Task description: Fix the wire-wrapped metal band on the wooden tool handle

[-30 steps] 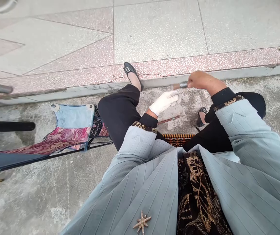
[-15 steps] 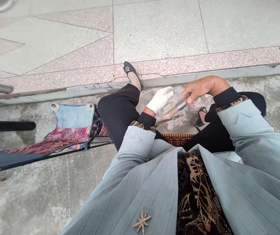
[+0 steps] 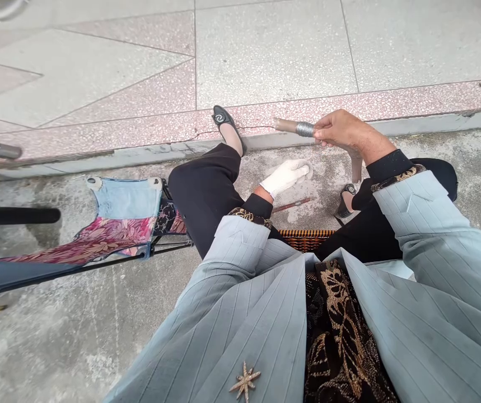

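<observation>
The person sits low with both knees apart, and the 2 hands work above a patch of rough concrete between the legs. The right hand (image 3: pixel 341 130) is bare and closed around a wire-bound wooden tool (image 3: pixel 294 128), holding it level in the air above the edge of the concrete step (image 3: pixel 240 146). The tool's pale wooden end sticks out toward the left, past a tight band of silver wire. A blurred brown shape (image 3: pixel 355 162) shows just under the right wrist, and what it is cannot be told.

The left hand (image 3: pixel 284 178) wears a white glove, its fingers together and lightly curved, with nothing visibly gripped. Its fingertips sit at a pale round patch (image 3: pixel 305 169) on the concrete, though contact cannot be told. A thin brown rod (image 3: pixel 293 205) lies on the concrete just below that hand.

A woven rattan seat edge (image 3: pixel 306 240) shows between the black trousers (image 3: pixel 204 190). Black flat shoes (image 3: pixel 222 118) rest on either side. To the left stands a folding seat with patchwork fabric (image 3: pixel 122 224), and beyond the step lies pink and grey terrazzo paving (image 3: pixel 265 50).
</observation>
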Tool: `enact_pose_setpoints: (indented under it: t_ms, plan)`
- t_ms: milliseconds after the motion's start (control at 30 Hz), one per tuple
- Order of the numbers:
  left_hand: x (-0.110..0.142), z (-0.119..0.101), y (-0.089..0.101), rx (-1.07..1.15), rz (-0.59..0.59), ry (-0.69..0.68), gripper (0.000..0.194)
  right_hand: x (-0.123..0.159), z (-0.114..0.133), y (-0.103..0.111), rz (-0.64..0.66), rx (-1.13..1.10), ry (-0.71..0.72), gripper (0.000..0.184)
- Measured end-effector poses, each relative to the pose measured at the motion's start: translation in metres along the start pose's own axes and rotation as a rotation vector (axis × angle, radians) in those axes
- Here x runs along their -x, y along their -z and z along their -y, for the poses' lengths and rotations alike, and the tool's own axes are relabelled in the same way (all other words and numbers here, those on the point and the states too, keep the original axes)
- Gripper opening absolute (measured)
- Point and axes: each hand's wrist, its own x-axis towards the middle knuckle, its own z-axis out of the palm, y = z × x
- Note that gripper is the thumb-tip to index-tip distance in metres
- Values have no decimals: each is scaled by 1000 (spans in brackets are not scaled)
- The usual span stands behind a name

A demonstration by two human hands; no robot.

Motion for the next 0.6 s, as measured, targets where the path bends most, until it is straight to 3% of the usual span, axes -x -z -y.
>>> enact_pose_setpoints:
  t_ms: [100,200,300,400,533,600]
  plan:
    - [2,-8,-2,-73,41,24,32,-11,-6,-5,-123,197,-105,39]
    - [2,-10,-1,-226,27,19,27,-21,-11,-14,-87,447,-166,34]
    - [3,-8,3,-335,-20,-24,27,-22,-12,-23,66,621,-152,34]
    - [3,-7,10,-394,-112,-66,30,-17,-10,-30,319,699,-70,23]
    - [4,-6,19,-437,-220,-71,25,-8,-9,-25,701,468,80,13]
    - [2,-4,22,-434,-247,-67,23,-3,-10,-16,744,253,184,15]
